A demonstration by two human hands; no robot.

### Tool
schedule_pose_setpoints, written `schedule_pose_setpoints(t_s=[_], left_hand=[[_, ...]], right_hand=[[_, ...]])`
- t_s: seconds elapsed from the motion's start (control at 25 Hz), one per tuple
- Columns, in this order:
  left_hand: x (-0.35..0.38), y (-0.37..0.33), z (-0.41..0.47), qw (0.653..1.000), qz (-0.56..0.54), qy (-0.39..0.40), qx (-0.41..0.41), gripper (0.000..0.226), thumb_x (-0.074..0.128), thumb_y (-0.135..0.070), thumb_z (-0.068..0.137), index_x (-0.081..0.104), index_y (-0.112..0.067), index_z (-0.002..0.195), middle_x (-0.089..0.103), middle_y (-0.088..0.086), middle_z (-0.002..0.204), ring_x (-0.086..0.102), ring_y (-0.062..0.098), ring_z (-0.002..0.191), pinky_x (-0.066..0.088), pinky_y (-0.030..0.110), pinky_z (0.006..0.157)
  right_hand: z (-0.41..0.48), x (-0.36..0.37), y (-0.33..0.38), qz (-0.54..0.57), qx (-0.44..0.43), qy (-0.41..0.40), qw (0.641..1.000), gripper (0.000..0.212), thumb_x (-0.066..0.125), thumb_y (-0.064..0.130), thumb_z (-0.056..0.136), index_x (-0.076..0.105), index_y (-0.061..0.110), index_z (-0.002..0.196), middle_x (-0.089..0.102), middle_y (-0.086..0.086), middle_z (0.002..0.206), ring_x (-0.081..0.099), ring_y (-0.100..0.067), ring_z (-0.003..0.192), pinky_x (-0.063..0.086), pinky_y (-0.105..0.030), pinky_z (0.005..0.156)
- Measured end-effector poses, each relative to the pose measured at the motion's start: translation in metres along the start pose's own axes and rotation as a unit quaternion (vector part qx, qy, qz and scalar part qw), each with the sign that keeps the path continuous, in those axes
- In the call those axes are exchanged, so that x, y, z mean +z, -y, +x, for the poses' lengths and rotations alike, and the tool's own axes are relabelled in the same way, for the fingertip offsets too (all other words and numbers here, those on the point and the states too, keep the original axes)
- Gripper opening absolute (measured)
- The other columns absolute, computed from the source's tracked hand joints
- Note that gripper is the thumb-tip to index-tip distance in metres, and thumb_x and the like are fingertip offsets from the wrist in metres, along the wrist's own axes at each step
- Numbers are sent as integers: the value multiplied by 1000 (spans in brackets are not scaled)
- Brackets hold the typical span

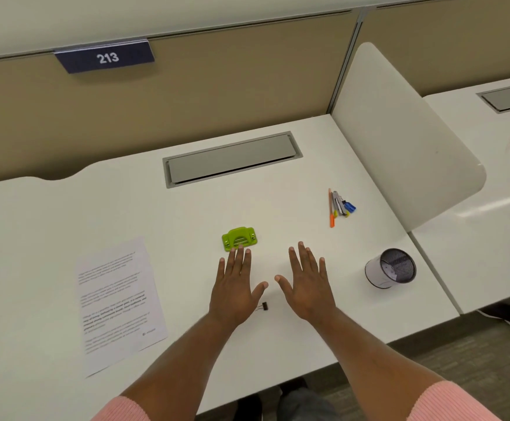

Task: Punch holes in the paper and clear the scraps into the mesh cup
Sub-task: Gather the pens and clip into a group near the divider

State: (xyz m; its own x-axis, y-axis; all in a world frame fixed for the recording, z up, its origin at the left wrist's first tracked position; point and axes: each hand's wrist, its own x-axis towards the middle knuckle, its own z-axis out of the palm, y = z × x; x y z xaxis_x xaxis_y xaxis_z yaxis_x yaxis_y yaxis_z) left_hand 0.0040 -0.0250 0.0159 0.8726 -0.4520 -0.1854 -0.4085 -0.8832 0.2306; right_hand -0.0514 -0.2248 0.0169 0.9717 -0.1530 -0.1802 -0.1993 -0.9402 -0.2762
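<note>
A printed sheet of paper (pixel 117 302) lies flat on the white desk (pixel 65 208) at the left. A small green hole punch (pixel 239 238) sits near the middle of the desk. A black mesh cup (pixel 391 268) stands at the right, near the desk's edge. My left hand (pixel 235 287) is spread palm down with its fingertips just short of the punch. My right hand (pixel 307 284) is spread palm down beside it, between the punch and the cup. Both hands hold nothing.
A small black binder clip (pixel 263 306) lies just below my left thumb. Pens and a few small tools (pixel 340 205) lie at the back right. A grey cable hatch (pixel 232 159) is set into the desk. A white divider (pixel 399 141) bounds the right side.
</note>
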Motion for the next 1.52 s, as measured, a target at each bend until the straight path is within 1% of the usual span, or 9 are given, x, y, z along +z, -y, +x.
schedule_pose_setpoints(t_s=[0.16, 0.24, 0.32, 0.4, 0.68, 0.96, 1.16, 1.32, 1.52], left_hand=[[11, 22, -27, 1000, -5, 13, -20, 85, 26, -66, 101, 0, -16, 164, -12, 3, 171, -18, 20, 157, -14, 40, 126], [17, 29, -36, 999, -8, 20, -25, 84, 26, -66, 101, -2, -17, 164, -15, 3, 170, -19, 20, 156, -13, 40, 126], [23, 33, -44, 999, -6, 27, -29, 84, 25, -66, 101, -4, -18, 164, -17, 2, 170, -20, 20, 156, -14, 40, 126], [29, 34, -48, 999, -6, 35, -30, 84, 23, -66, 101, -5, -18, 164, -18, 2, 169, -21, 20, 156, -15, 40, 126], [41, 37, -52, 998, -8, 51, -25, 83, 22, -66, 101, -6, -19, 163, -20, 1, 169, -23, 18, 155, -15, 39, 125], [39, 29, -34, 999, -9, 51, -1, 81, 24, -64, 102, -6, -20, 163, -16, 2, 170, -23, 18, 154, -14, 41, 125], [35, -2, 2, 998, -6, 44, 45, 77, 26, -58, 104, -3, -20, 164, -15, 2, 170, -22, 18, 155, -15, 42, 125], [36, -35, 44, 996, -5, 44, 82, 73, 26, -53, 105, -4, -21, 164, -15, 1, 170, -15, 20, 158, -16, 41, 124], [48, -68, 96, 992, -4, 53, 112, 75, 24, -58, 104, -4, -22, 164, -15, 2, 170, -24, 17, 153, -12, 44, 127]], right_hand=[[-15, 17, 17, 11, -7, 20, 1000, 75, 30, 60, 104, 10, 20, 164, 2, -5, 172, 5, -23, 159, 5, -50, 128], [-21, 26, 24, 13, -14, 34, 999, 69, 33, 55, 105, 14, 22, 163, 14, -6, 171, 17, -24, 157, 14, -46, 127], [-26, 34, 31, 3, -24, 41, 999, 62, 38, 48, 106, 25, 22, 161, 35, -5, 162, 39, -25, 145, 32, -41, 117], [-30, 43, 37, -12, -42, 51, 998, 55, 43, 41, 105, 35, 23, 157, 49, -2, 148, 51, -22, 129, 41, -38, 103], [-33, 65, 52, -10, -27, 83, 996, 29, 53, 21, 100, 61, 19, 127, 59, 0, 121, 58, -23, 111, 43, -35, 91], [-21, 53, 48, 81, 69, 70, 992, 11, 48, 19, 100, 58, 15, 101, 60, -2, 103, 63, -25, 91, 46, -34, 74], [-12, 36, 22, 178, 128, 3, 976, 22, 50, 18, 103, 61, 17, 122, 63, -1, 116, 66, -24, 101, 53, -36, 85], [7, 19, -9, 214, 171, -69, 959, 35, 48, 12, 102, 61, 19, 134, 69, 1, 119, 62, -19, 114, 48, -30, 95], [37, 0, -44, 259, 230, -110, 931, 41, 50, 12, 100, 56, 30, 137, 66, 11, 118, 63, -5, 103, 47, -23, 88]])
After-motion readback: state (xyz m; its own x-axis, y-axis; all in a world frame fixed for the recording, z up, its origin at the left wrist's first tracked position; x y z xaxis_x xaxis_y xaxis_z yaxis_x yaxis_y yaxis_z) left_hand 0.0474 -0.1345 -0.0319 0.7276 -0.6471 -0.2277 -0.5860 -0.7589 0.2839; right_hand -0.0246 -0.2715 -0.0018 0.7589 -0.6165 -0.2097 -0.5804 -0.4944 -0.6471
